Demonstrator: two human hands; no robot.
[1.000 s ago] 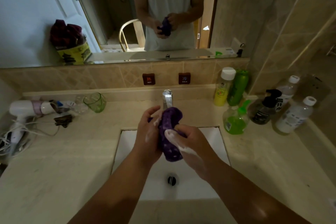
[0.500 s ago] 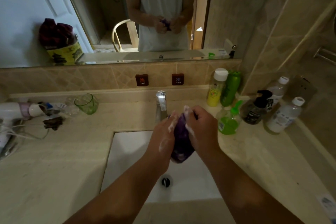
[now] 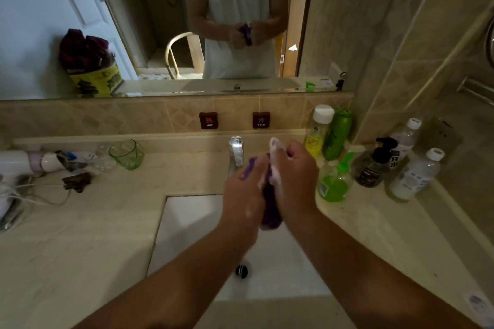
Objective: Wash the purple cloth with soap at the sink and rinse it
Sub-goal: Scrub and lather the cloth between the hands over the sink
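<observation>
The purple cloth [image 3: 270, 211] is bunched between both my hands above the white sink [image 3: 187, 224], just in front of the chrome tap [image 3: 236, 151]. My left hand [image 3: 242, 197] grips its left side, and a purple edge pokes out above the knuckles. My right hand [image 3: 295, 181] curls round its right side, with white soap foam on the fingers and along the cloth. Most of the cloth is hidden by the hands. No water stream is visible from the tap.
Several bottles stand at the right: a green soap bottle [image 3: 334, 181], a black pump bottle [image 3: 374, 168], a yellow bottle [image 3: 318, 131], clear bottles [image 3: 414, 176]. A green glass [image 3: 127, 153] and a hairdryer [image 3: 24, 163] lie left. The drain [image 3: 241, 270] is open below.
Both hands have shifted right and toward the tap while rubbing the cloth. The right hand has slid from the cloth's lower end up to its top.
</observation>
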